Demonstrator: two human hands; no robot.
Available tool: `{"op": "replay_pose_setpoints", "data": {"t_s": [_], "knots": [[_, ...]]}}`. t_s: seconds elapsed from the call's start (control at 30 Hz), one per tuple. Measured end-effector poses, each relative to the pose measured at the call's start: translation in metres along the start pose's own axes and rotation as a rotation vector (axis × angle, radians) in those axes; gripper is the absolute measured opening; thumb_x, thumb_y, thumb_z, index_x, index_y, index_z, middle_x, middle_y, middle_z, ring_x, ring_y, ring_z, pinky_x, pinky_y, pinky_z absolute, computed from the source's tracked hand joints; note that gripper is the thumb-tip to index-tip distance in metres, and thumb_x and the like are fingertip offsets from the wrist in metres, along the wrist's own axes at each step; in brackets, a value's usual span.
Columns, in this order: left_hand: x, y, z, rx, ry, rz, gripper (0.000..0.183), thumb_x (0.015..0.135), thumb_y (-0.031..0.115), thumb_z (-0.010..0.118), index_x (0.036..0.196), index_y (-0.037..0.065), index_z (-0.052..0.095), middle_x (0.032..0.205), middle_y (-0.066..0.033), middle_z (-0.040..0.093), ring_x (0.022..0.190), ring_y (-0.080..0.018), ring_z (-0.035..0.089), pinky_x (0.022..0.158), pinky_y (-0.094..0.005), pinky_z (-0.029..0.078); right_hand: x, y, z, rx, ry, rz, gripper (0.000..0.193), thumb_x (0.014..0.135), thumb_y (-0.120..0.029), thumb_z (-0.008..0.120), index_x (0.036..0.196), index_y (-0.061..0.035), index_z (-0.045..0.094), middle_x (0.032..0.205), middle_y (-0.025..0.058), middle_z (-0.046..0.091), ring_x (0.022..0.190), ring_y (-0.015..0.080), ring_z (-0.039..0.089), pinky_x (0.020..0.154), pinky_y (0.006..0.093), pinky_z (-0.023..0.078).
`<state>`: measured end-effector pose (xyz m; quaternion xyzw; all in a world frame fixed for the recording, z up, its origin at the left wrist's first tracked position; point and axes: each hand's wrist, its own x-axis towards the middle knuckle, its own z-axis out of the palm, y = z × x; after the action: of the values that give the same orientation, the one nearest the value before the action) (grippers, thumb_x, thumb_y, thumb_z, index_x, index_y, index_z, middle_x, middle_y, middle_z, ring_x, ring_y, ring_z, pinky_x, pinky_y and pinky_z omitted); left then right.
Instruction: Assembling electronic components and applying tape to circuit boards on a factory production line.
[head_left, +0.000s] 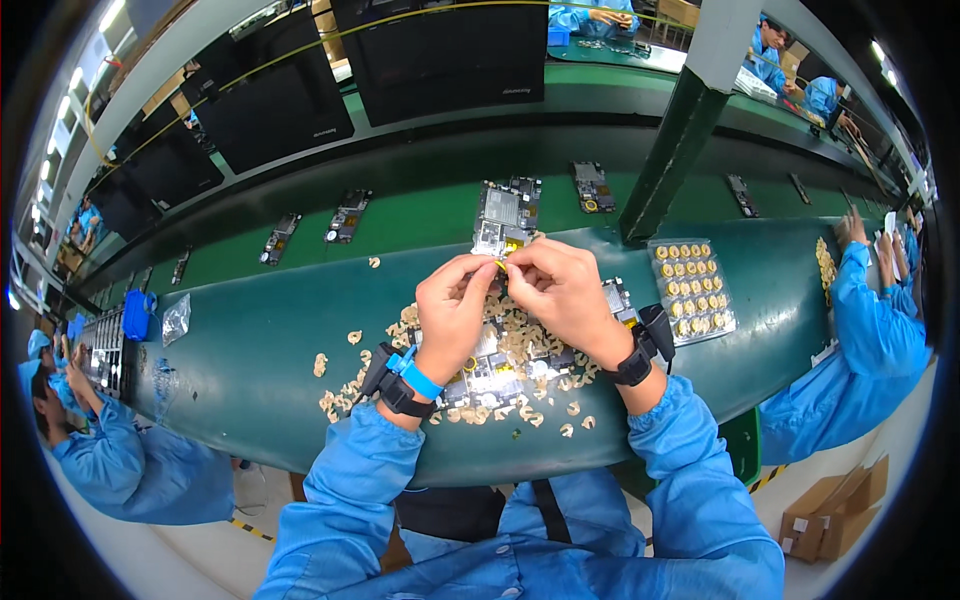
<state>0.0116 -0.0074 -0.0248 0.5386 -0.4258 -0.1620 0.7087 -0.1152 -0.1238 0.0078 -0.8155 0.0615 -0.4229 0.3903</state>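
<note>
My left hand [452, 312] and my right hand [562, 296] meet in front of me, thumbs and fingers pinched together. Between their fingertips is a small yellow piece [501, 265], mostly covered by the fingers. Just beyond the fingertips lies a circuit board [505, 206] with a silver shield and a yellow patch at its near end. Under and around my hands are scattered beige C-shaped pieces [520, 335]. More circuit boards [490, 383] lie among them, partly hidden by my hands and wrists.
A clear tray of round gold parts [692, 285] sits to the right. Several boards [348, 215] lie along the green strip behind the table. A green post [675, 160] rises at back right. Co-workers sit on both sides; a blue pouch [138, 313] and plastic bag [176, 320] lie left.
</note>
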Motion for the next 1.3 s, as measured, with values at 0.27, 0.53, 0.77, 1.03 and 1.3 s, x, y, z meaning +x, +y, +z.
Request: {"op": "replay_pose_setpoints", "data": {"t_s": [0.27,0.53,0.77,1.03,1.3], "knots": [[-0.006,0.003,0.0,-0.036,-0.055,-0.039,0.022,0.102,0.001,0.062,0.121,-0.008,0.07,0.115,-0.0122,0.071,0.101,-0.0157,0.069,0.086,-0.0284,0.059,-0.011,-0.005,0.018,0.005,0.125,0.043,0.01,0.088,-0.002,0.074,0.094,0.0037,0.069,0.078,0.0095,0.066,0.064,0.0162,0.068,0.057,0.029,0.054],[-0.004,-0.001,-0.002,-0.07,-0.017,-0.096,0.021,0.105,0.007,0.061,0.116,-0.008,0.07,0.105,-0.0092,0.074,0.092,-0.0135,0.07,0.08,-0.0288,0.061,-0.013,0.004,0.017,0.269,0.119,0.292,0.009,0.093,-0.003,0.071,0.095,0.0049,0.069,0.082,0.0068,0.069,0.065,0.0084,0.065,0.056,0.0251,0.053],[0.012,-0.003,-0.014,-0.168,0.078,-0.134,0.017,0.104,0.008,0.064,0.106,-0.007,0.071,0.099,-0.0087,0.073,0.083,-0.0145,0.071,0.075,-0.0314,0.064,0.013,-0.014,-0.055,0.289,-0.579,0.601,0.013,0.095,-0.009,0.075,0.092,0.0029,0.07,0.075,0.0038,0.069,0.059,0.0042,0.062,0.05,0.0207,0.047],[0.005,0.0,-0.003,-0.235,-0.093,-0.18,0.015,0.102,0.008,0.066,0.104,-0.006,0.072,0.102,-0.0119,0.074,0.088,-0.0176,0.073,0.08,-0.0332,0.065,0.003,0.005,-0.02,0.093,-0.127,0.094,0.017,0.092,-0.006,0.074,0.107,0.0022,0.072,0.088,0.0076,0.065,0.065,0.011,0.058,0.058,0.0265,0.046],[0.002,0.001,-0.006,-0.352,-0.097,-0.322,0.023,0.106,0.013,0.06,0.107,-0.008,0.07,0.103,-0.0122,0.073,0.091,-0.018,0.072,0.082,-0.035,0.065,0.001,0.007,-0.018,-0.171,0.008,-0.259,0.012,0.089,0.001,0.072,0.101,-0.0003,0.071,0.091,0.0097,0.066,0.074,0.0237,0.067,0.063,0.0324,0.053]]}}
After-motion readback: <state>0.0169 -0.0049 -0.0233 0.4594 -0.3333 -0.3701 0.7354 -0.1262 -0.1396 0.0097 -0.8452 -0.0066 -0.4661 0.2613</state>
